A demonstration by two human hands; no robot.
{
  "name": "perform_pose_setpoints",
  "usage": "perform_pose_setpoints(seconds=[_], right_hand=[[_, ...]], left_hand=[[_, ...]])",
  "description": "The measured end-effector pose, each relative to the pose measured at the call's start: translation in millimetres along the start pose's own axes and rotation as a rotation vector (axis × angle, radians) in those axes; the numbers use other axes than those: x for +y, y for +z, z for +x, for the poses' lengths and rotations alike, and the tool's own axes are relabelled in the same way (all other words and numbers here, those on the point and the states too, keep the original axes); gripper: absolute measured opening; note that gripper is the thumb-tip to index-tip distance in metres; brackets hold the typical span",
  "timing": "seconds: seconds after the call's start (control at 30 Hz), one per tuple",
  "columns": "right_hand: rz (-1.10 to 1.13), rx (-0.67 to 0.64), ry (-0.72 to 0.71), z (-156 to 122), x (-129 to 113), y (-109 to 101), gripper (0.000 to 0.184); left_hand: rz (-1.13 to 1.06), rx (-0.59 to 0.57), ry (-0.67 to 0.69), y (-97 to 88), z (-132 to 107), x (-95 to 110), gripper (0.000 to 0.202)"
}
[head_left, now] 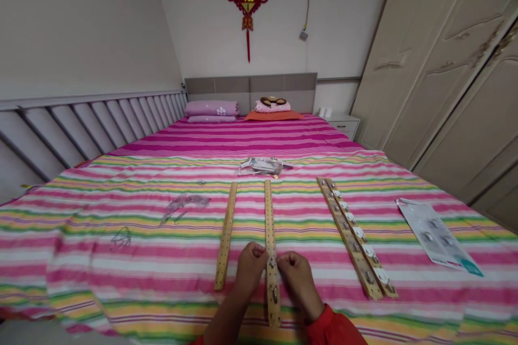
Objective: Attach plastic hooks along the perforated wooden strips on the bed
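Observation:
A narrow wooden strip (269, 226) with rows of small holes lies lengthwise before me on the striped bedspread. Two metal hooks sit on its near part: one hook (271, 262) between my hands, another hook (274, 295) closer to me. My left hand (251, 265) is closed in a pinch at the strip's left edge, by the farther hook. At the right edge my right hand (296, 274) also has thumb and forefinger pinched together. Whatever is between the fingertips is too small to make out. A second holed strip (225, 237) without hooks lies to the left.
To the right lie two strips (348, 226) with metal hooks and white discs, then a clear plastic package (437, 234). Crumpled clear plastic (186, 203) and thin wire-like loops (121, 238) lie left. More packaging (263, 165) lies farther back. A railing (89, 124) borders the bed.

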State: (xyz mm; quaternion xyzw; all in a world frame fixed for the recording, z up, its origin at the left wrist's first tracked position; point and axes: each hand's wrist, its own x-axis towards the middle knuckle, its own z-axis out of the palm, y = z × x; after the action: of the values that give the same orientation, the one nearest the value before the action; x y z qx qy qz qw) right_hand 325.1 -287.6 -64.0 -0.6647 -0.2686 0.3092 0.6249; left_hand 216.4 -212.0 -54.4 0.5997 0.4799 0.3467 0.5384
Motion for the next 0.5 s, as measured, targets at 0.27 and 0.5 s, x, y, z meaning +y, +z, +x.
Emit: perform_pose_setpoints(seconds=[0.27, 0.5], right_hand=[[0.049, -0.032, -0.044, -6.2, -4.7, 0.3, 0.024], [-0.099, -0.165, -0.168, -3.8, -1.1, -2.5, 0.029]], left_hand=[[-0.088, 0.001, 0.082, 0.1, -7.7, 4.3, 0.012], [-0.060, -0.003, 0.067, 0.9, -5.0, -4.4, 0.018]])
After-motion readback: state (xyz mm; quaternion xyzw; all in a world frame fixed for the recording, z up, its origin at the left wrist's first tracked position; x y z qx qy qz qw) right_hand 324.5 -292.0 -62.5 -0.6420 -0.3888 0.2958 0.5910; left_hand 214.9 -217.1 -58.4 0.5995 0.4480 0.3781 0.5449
